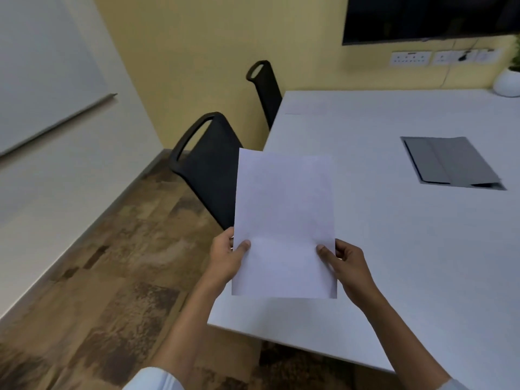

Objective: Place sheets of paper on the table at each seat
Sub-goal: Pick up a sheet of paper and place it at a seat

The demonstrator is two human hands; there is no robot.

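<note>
Both hands grip one white sheet [284,220], holding it up over the near left corner of the tabletop [394,249]. Left hand [226,256] pinches the sheet's left edge, thumb [244,245] lying on the front face, the other fingers hidden behind. Right hand [347,264] pinches the right edge the same way, thumb on the front. The sheet stands lengthwise, its top tilted away from the camera, and it is clear of the surface. Whether it is a single sheet or several pressed together cannot be told.

Farther along the left side of the tabletop, a second sheet [306,106] lies flat near the edge, faint against the white surface, in front of the far chair [266,88]. A nearer chair [209,164], black like the first, is pushed up to the left edge, partly hidden behind the held sheet. A grey cable hatch [447,161] is set into the tabletop, right of the sheet and well apart from it. A white pot [506,84] sits at the far right corner. On the yellow wall hang a dark screen [427,18] and a row of sockets [410,58]. A whiteboard [42,74] is on the left wall.
</note>
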